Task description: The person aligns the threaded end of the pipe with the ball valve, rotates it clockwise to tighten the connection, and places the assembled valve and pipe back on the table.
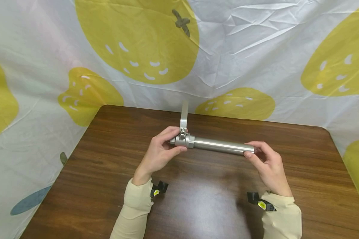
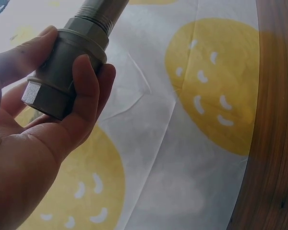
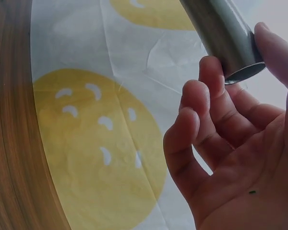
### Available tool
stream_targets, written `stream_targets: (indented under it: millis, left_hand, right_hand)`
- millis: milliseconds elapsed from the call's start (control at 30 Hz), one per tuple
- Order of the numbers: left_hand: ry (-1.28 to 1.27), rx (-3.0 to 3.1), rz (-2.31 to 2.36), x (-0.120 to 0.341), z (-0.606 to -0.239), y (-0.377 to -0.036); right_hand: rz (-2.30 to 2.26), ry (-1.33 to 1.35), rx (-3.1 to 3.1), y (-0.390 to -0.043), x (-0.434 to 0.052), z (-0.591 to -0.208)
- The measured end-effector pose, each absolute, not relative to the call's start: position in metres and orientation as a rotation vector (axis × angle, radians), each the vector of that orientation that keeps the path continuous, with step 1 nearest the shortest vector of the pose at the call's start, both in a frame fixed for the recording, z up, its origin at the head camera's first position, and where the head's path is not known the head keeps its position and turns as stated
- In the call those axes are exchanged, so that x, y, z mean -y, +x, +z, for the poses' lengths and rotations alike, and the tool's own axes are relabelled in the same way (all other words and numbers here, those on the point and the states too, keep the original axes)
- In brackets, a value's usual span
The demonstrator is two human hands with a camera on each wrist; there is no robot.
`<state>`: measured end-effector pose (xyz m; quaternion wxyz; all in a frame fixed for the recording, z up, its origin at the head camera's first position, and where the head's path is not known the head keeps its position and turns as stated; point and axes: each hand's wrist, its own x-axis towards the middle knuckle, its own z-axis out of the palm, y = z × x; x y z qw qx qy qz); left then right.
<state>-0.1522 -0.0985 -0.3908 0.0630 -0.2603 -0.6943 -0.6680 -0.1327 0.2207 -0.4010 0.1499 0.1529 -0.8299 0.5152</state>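
A metal ball valve [image 1: 182,141] is joined to one end of a shiny steel pipe [image 1: 221,145], and both are held up above the table. The valve's flat lever handle [image 1: 184,116] points away toward the far edge. My left hand [image 1: 158,151] grips the valve body, thumb on one side and fingers curled round the other. Some thread [image 2: 93,17] shows between the valve's hex end and the pipe in the left wrist view. At the pipe's free end, my right hand [image 1: 269,164] pinches it between thumb and fingers. That end's open rim [image 3: 245,74] faces the right palm.
Below the hands lies a brown wood-grain table [image 1: 197,205] with rounded far corners. A white cloth with yellow fruit prints [image 1: 143,39] hangs behind it and along the sides. Black straps with small devices [image 1: 159,190] sit on both wrists, over beige sleeves [image 1: 131,212].
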Motion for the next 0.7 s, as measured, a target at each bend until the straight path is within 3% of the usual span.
stream_targets:
  millis: [700]
  left_hand:
    - [-0.735, 2.102, -2.012, 0.0987, -0.3895, -0.1520]
  right_hand:
    - [1.615, 0.553, 2.242, -0.1343, -0.2181, -0.4031]
